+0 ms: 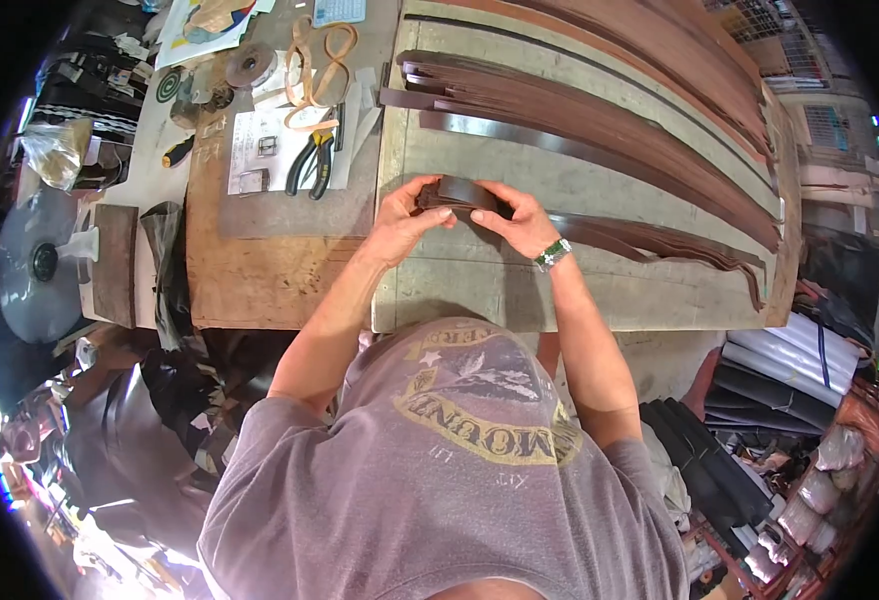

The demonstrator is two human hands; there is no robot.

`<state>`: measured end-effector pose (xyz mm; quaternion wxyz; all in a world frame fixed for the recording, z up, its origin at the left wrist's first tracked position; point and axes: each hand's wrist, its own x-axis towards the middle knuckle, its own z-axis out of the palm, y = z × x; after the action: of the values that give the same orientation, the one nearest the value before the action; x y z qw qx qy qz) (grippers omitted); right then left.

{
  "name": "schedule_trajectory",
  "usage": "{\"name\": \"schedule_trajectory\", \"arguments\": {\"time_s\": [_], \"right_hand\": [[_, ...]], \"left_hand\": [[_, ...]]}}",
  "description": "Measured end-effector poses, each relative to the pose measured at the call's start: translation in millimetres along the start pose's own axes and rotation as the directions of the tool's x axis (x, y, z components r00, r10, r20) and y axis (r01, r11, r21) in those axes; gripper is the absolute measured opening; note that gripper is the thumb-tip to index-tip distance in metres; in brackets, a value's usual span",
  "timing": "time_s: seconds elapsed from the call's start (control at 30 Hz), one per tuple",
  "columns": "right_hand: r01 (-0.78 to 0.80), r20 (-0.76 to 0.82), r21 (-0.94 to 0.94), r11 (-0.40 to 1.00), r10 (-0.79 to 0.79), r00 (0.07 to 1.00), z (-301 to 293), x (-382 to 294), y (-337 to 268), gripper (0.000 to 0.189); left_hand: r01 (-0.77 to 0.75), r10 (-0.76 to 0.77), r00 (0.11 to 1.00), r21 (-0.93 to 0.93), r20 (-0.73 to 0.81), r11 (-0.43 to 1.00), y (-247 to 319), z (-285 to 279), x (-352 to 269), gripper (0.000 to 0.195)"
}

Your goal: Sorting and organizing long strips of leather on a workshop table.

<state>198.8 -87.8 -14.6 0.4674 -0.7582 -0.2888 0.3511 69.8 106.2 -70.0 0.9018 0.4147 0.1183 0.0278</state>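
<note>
Between my two hands is a stack of dark brown leather strips [460, 192], its near ends gathered together. My left hand [403, 223] grips the left end, fingers behind and thumb in front. Around the same stack, a little to the right, my right hand [516, 217] closes with its thumb along the front edge. Past that hand a bundle of brown strips [657, 238] runs to the table's right side and seems to be the same stack, though the hand hides the join. Farther back lies a larger pile of dark brown leather strips [559, 112].
On the left, pliers [312, 161] and two metal buckles [261, 163] lie on paper, near a looped tan leather strip [325, 67]. More brown leather [679, 52] covers the worktable's [454, 292] back right. A fan [34, 259] stands far left; dark rolls [709, 457] lie right.
</note>
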Motion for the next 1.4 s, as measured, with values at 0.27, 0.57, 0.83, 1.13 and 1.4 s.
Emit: {"name": "schedule_trajectory", "arguments": {"time_s": [0.27,0.57,0.83,1.13,1.4], "right_hand": [[-0.021,0.023,0.164,0.986,0.017,1.000,-6.9,-5.2,5.8,0.053],[0.221,0.020,-0.247,0.944,-0.223,0.975,14.5,3.3,4.8,0.047],[0.249,0.003,-0.591,0.767,-0.307,0.952,43.2,-4.1,18.4,0.047],[0.323,0.094,-0.675,0.663,-0.357,0.929,56.0,-14.0,29.8,0.032],[0.413,0.072,-0.669,0.618,-0.499,0.864,50.5,-25.6,47.5,0.024]], "left_hand": [[-0.020,0.022,1.000,0.156,-0.007,0.988,5.2,7.3,-6.6,0.051],[-0.115,0.108,0.993,0.334,0.039,0.935,20.1,21.4,-14.3,0.053],[0.007,0.075,0.968,0.325,-0.239,0.946,-14.1,2.4,-36.9,0.033],[-0.233,0.395,0.895,0.972,0.206,0.020,-9.2,-2.0,-67.3,0.037],[-0.045,0.422,0.891,0.957,0.168,-0.287,-27.2,31.4,-83.4,0.044]]}}
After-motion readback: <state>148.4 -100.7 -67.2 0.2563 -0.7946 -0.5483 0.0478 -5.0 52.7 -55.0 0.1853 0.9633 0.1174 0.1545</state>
